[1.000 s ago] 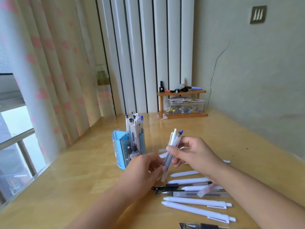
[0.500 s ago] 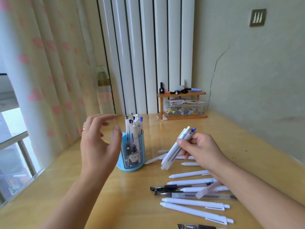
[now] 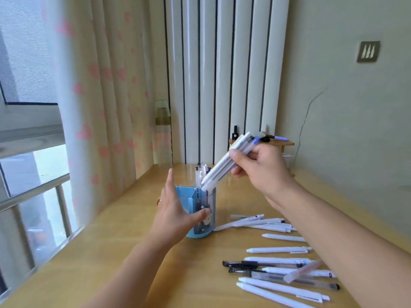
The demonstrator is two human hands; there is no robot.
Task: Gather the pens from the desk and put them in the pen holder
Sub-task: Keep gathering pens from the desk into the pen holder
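While the right hand (image 3: pixel 260 165) clamps a slanted bundle of pens (image 3: pixel 226 163), mostly white barrels with one blue-capped end, their lower tips sit at the mouth of the pen holder (image 3: pixel 200 210). The holder is pale blue plastic, part translucent, with a small cartoon figure on its front, and already carries upright pens. The left hand (image 3: pixel 175 214) has fingers spread, thumb pressed on the holder's front. More pens (image 3: pixel 280 265), smooth white, clear and black, lie loose on the glossy wooden desk (image 3: pixel 111 252).
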